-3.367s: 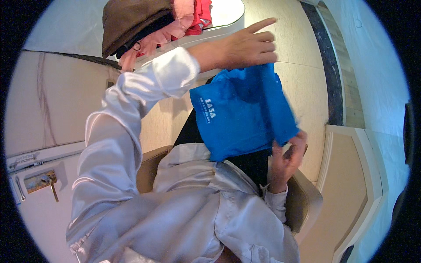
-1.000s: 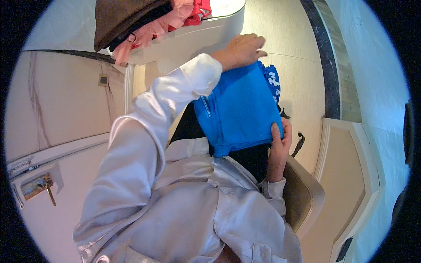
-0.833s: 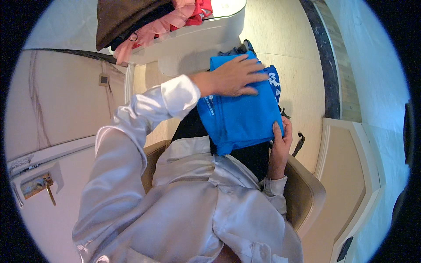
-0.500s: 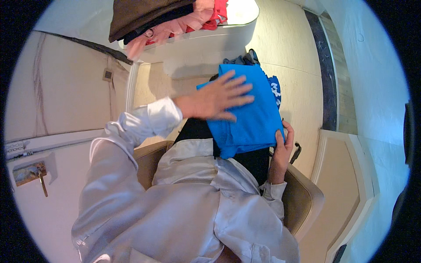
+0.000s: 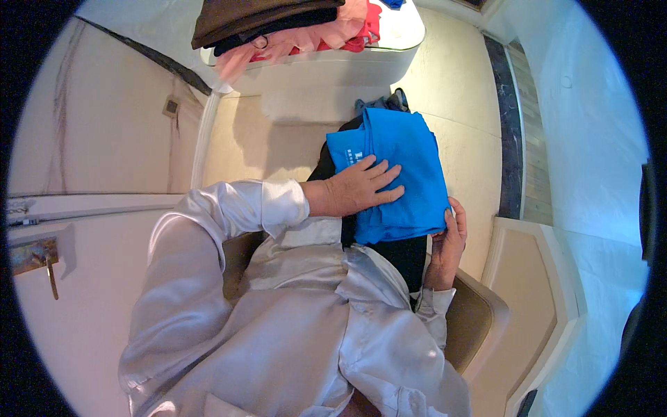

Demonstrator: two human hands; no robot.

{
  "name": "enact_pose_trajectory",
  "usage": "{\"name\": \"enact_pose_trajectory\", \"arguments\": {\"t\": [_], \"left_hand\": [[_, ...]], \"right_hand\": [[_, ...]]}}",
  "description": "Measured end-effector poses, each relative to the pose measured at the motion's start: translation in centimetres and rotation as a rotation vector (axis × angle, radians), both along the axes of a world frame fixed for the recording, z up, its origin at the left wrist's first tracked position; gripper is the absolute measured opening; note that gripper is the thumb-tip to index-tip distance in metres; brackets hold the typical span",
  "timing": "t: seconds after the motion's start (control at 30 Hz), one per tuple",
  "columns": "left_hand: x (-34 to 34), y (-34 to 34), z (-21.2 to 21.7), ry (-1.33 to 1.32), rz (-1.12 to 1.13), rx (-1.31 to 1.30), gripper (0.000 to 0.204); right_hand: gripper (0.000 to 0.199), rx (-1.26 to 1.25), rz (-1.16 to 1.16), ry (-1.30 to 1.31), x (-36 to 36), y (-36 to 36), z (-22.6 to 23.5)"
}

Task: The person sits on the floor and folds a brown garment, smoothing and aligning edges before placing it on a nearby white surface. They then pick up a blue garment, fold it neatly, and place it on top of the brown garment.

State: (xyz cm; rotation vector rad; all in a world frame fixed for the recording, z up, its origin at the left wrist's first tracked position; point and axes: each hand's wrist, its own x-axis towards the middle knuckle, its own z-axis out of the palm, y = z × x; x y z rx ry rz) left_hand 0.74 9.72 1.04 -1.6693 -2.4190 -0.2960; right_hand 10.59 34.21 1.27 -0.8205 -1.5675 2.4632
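A bright blue garment (image 5: 410,153) lies folded across my lap in layers. A small white print shows on its left flap, partly under the upper layer. My left hand (image 5: 354,188) rests flat on its left middle, fingers spread and palm down. At the near right corner, my right hand (image 5: 450,243) holds the edge between thumb and fingers; part of that grip is hidden by the cloth.
Ahead stands a white rounded table (image 5: 326,73) bearing a pile of clothes, with a brown garment (image 5: 257,19) on top and a pink one (image 5: 306,40) below. I sit in a tan armchair (image 5: 479,313). A cream panel (image 5: 524,292) stands to the right.
My left hand has come down and now lies still on the blue garment. The dark blue printed part at its right side no longer shows, while a printed flap shows at the left.
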Motion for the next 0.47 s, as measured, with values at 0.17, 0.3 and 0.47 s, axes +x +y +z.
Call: {"name": "enact_pose_trajectory", "arguments": {"t": [0.17, 0.3, 0.47], "left_hand": [[-2.5, -1.0, 2.3, -0.291, -0.104, 0.09, 0.055], [-3.2, -1.2, 8.5, -0.85, -0.076, 0.3, 0.049], [-3.7, -3.7, 12.1, -1.01, 0.231, 0.311, 0.046]], "right_hand": [[0.024, -0.021, 0.043, 0.01, -0.3, 0.4, 1.9], [0.031, 0.024, 0.113, 0.167, -0.7, 0.5, 6.7], [0.05, 0.115, 0.071, 0.467, -0.1, -0.4, 11.5]]}}
